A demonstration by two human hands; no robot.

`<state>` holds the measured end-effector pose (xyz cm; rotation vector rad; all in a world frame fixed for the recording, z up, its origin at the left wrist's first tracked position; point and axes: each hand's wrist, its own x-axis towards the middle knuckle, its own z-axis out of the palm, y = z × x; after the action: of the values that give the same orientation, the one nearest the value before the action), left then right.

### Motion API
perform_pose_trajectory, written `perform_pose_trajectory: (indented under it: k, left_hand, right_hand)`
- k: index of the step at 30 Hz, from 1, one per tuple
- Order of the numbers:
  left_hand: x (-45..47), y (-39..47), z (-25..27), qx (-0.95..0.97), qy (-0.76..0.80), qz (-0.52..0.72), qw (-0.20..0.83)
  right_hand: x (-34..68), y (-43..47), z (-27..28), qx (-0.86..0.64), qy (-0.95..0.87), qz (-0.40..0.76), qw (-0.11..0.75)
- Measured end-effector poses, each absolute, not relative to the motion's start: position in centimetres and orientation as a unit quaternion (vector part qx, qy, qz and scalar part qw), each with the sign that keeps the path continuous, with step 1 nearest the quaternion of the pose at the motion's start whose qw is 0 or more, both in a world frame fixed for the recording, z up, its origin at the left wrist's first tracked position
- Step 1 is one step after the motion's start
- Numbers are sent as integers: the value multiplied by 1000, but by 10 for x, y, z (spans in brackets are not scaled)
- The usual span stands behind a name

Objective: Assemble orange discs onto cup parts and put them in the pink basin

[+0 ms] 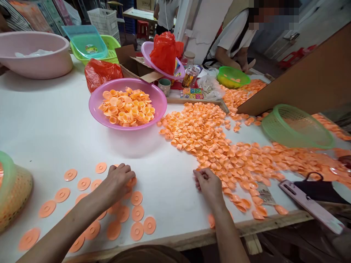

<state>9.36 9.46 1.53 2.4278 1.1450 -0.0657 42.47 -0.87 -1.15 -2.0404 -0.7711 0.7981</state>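
My left hand [119,181] is closed over flat orange plastic discs, and the edge of one orange disc [133,182] shows at its curled fingers. More discs with a raised ring, such as this disc [137,231], lie loosely around it on the white tabletop. At the left edge of a heap of small orange plastic cups [203,135], my right hand [208,184] has thumb and fingers pinched together. What it holds, if anything, is hidden. A pink bowl [94,104] ahead contains many cup-shaped orange pieces [127,106].
A green basket [23,190] stands at the left edge, and another green basket [296,128] sits on the right. A phone [309,206] and black mask [320,188] lie at the front right. Behind a cardboard divider [301,76], a co-worker [233,44] sits near a green bowl [233,82].
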Motion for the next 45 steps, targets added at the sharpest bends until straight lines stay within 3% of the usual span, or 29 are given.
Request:
perform_pose_trajectory:
  k: [5, 11, 20, 24, 29, 34, 39, 45]
  left_hand:
    - [143, 93, 0, 867, 414, 26, 276]
    - [195, 79, -5, 873, 344, 60, 340]
    - [196, 82, -7, 850, 391, 34, 350]
    - [213, 78, -10, 861, 381, 55, 332]
    - [212, 80, -16, 860, 363, 70, 350]
    - [212, 81, -15, 854, 381, 71, 348]
    - [216, 77, -14, 853, 386, 73, 344]
    - [215, 83, -13, 831, 402, 77, 376]
  right_hand:
    - [405, -10, -6, -778, -443, 297, 331]
    - [397, -16, -10, -810, -455, 237, 283]
    - [385, -11, -5, -773, -352, 376, 371]
    - [361, 1, -7, -745, -360, 416, 376]
    - [348, 15, -10, -750, -385, 388, 373]
    - [363, 6, -10, -737, -304, 465, 385]
    - [370, -2, -18, -762, -255, 444, 396]
    - [355, 9, -19, -777, -354, 373, 364]
